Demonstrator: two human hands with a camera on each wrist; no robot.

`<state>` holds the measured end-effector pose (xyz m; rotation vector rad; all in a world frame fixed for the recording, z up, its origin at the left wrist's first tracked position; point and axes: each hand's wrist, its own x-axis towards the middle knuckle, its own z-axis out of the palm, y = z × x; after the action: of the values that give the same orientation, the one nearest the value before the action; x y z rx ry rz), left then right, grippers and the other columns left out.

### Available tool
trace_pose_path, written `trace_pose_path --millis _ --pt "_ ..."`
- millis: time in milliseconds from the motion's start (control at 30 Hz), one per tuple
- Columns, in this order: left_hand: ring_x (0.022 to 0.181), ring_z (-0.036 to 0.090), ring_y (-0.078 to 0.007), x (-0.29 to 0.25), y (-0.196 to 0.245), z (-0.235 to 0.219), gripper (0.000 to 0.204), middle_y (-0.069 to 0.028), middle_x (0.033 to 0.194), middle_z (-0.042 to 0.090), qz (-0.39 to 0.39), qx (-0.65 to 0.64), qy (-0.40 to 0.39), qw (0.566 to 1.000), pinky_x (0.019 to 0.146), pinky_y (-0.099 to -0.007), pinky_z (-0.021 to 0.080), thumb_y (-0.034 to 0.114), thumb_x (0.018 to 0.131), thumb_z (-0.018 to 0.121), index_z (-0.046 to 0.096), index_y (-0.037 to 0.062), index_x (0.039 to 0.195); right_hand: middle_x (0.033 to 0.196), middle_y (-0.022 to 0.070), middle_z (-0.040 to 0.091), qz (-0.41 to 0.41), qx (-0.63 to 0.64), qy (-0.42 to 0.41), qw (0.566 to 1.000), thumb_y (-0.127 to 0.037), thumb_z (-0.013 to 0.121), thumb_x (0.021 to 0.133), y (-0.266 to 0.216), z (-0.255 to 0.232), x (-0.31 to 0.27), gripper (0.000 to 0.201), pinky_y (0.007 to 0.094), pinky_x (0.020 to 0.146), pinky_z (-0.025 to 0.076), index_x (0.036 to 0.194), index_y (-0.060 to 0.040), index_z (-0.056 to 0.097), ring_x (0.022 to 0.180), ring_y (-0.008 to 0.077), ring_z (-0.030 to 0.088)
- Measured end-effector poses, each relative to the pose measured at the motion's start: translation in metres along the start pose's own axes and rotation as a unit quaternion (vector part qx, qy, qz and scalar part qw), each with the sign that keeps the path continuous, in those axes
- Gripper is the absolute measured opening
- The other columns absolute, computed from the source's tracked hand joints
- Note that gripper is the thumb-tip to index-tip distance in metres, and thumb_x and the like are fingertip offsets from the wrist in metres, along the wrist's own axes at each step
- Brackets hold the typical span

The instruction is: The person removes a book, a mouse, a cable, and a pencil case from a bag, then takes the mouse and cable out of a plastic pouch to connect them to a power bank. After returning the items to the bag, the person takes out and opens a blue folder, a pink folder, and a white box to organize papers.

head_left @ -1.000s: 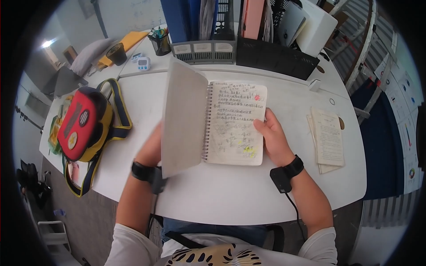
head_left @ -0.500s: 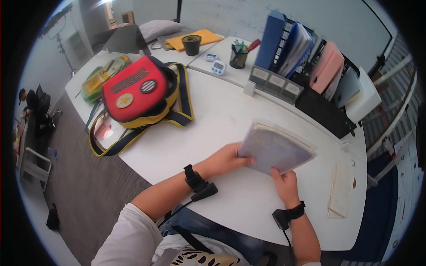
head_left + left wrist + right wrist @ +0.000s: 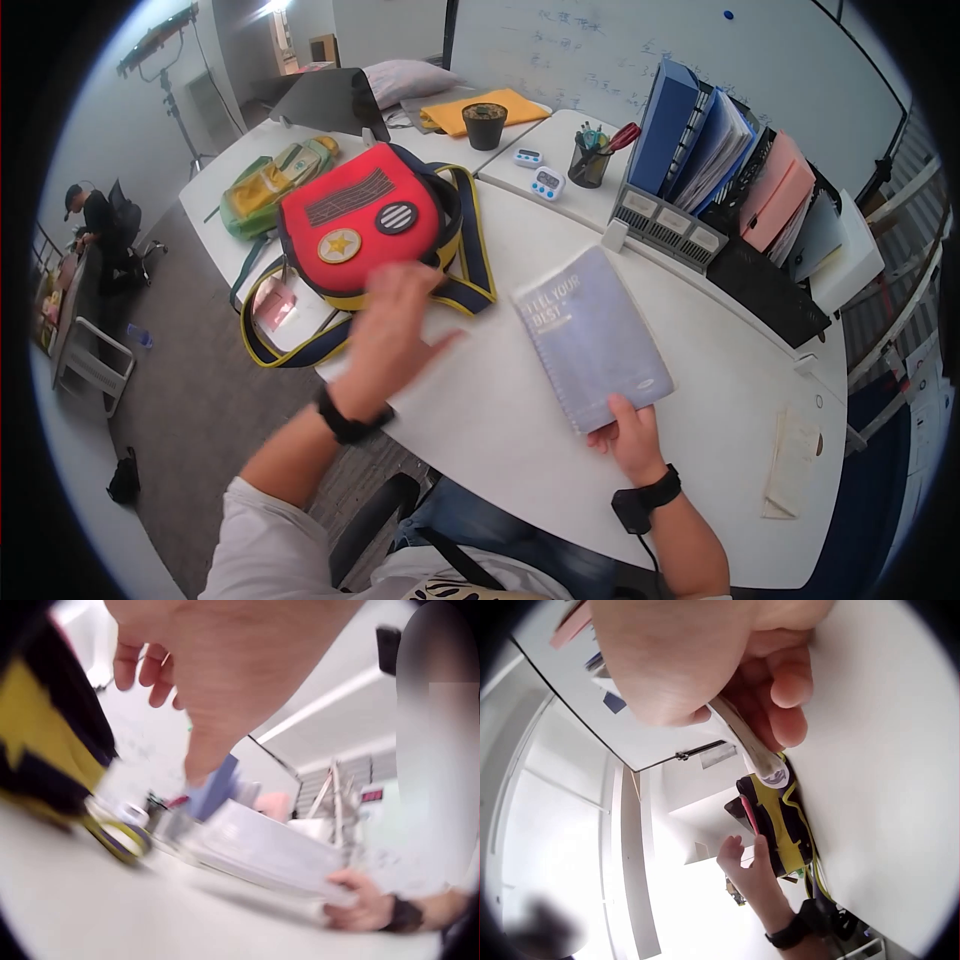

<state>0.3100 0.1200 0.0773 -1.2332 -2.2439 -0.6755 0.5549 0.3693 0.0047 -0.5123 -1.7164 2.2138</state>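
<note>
Above the table (image 3: 480,385), the spiral notebook (image 3: 597,345) slants lengthwise forward and left from the right hand (image 3: 632,437), which pinches its near end; the empty left hand (image 3: 392,335), fingers loose, is nearer the red schoolbag (image 3: 366,226).

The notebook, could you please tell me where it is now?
In the head view, the notebook is right of centre over the table, held at its near end by the right hand; the red bag lies to its left.
</note>
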Motion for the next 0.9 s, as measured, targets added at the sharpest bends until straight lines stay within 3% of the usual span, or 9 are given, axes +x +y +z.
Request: trace_pose_path --millis 67,133,167,200,367,433,467,633,900 --pt "0.129 0.051 -0.0398 0.007 -0.05 -0.023 0.075 -0.0172 0.131 0.058 -0.029 0.162 -0.013 0.986 0.11 -0.0484 0.045 0.011 0.066 0.093 0.06 0.0095 0.134 0.088 0.0135 0.071 0.024 -0.002 0.011 1.0 -0.026 0.051 0.106 0.003 -0.005 0.005 0.036 0.0306 0.045 0.049 0.128 0.0022 0.054 0.056 0.0193 0.064" --pt "0.126 0.055 -0.0371 0.018 -0.095 -0.05 0.064 -0.0138 0.129 0.063 -0.099 0.132 -0.113 0.98 0.107 -0.044 0.048 0.002 0.07 0.086 0.065 0.0089 0.13 0.089 0.0135 0.071 0.057 0.042 0.015 0.997 -0.029 0.052 0.106 -0.008 -0.005 0.009 0.037 0.0302 0.045 0.048 0.127 0.0018 0.055 0.056 0.0192 0.064" --pt "0.113 0.064 -0.0392 0.022 -0.112 -0.059 0.034 -0.0155 0.118 0.069 -0.084 0.126 -0.058 0.987 0.095 -0.0432 0.055 0.012 0.085 0.079 0.068 0.008 0.117 0.09 0.0135 0.071 0.088 0.085 0.02 0.992 -0.031 0.053 0.105 -0.014 -0.004 0.013 0.039 0.0299 0.045 0.047 0.126 0.0014 0.057 0.056 0.0191 0.063" --pt "0.107 0.066 -0.042 0.032 -0.119 -0.065 0.031 -0.0181 0.113 0.071 -0.137 0.084 -0.015 0.987 0.095 -0.0435 0.055 0.019 0.093 0.074 0.068 0.0062 0.12 0.089 0.0132 0.071 0.104 0.11 0.017 0.988 -0.035 0.054 0.103 -0.016 -0.002 0.019 0.043 0.0301 0.044 0.045 0.127 -0.0002 0.057 0.054 0.0192 0.061" --pt "0.087 0.071 -0.0407 0.063 -0.141 -0.076 0.045 -0.0221 0.098 0.074 -0.155 0.035 0.086 0.983 0.08 -0.0411 0.06 0.039 0.109 0.057 0.065 0.0023 0.134 0.084 0.0123 0.07 0.112 0.168 -0.094 0.975 -0.035 0.053 0.105 -0.047 0.072 0.058 0.04 0.0298 0.043 0.042 0.124 -0.0004 0.06 0.054 0.0186 0.06" --pt "0.08 0.072 -0.0295 0.076 -0.111 -0.085 0.052 -0.0206 0.094 0.072 -0.33 -0.096 0.015 0.939 0.063 -0.0354 0.06 0.042 0.11 0.054 0.06 0.0032 0.144 0.084 0.0122 0.07 0.132 0.206 -0.139 0.96 -0.033 0.053 0.106 -0.052 0.111 0.08 0.036 0.0294 0.044 0.042 0.12 -0.0007 0.06 0.056 0.0179 0.061" --pt "0.074 0.069 -0.0204 0.076 -0.119 -0.082 0.054 -0.0164 0.094 0.07 -0.315 -0.102 0.022 0.943 0.052 -0.0313 0.056 0.043 0.111 0.054 0.059 0.0026 0.146 0.083 0.0117 0.069 0.124 0.225 -0.15 0.955 -0.033 0.052 0.107 -0.052 0.133 0.091 0.034 0.029 0.045 0.042 0.116 -0.0013 0.061 0.057 0.0176 0.061" --pt "0.075 0.066 -0.017 0.075 -0.131 -0.08 0.052 -0.012 0.101 0.07 -0.314 -0.127 0.044 0.94 0.056 -0.029 0.056 0.041 0.111 0.053 0.059 0.0025 0.146 0.081 0.0082 0.067 0.16 0.29 -0.199 0.923 -0.031 0.053 0.109 -0.055 0.215 0.141 0.024 0.0267 0.044 0.04 0.112 -0.0078 0.057 0.057 0.0159 0.058" --pt "0.074 0.061 -0.0111 0.065 -0.119 -0.076 0.044 -0.0086 0.1 0.066 -0.271 -0.164 0.059 0.946 0.056 -0.0261 0.054 0.034 0.113 0.052 0.061 0.0021 0.143 0.071 0.0031 0.057 0.213 0.225 -0.15 0.939 -0.028 0.054 0.109 -0.042 0.246 0.211 0.02 0.0247 0.043 0.042 0.107 -0.0085 0.057 0.063 0.018 0.064"
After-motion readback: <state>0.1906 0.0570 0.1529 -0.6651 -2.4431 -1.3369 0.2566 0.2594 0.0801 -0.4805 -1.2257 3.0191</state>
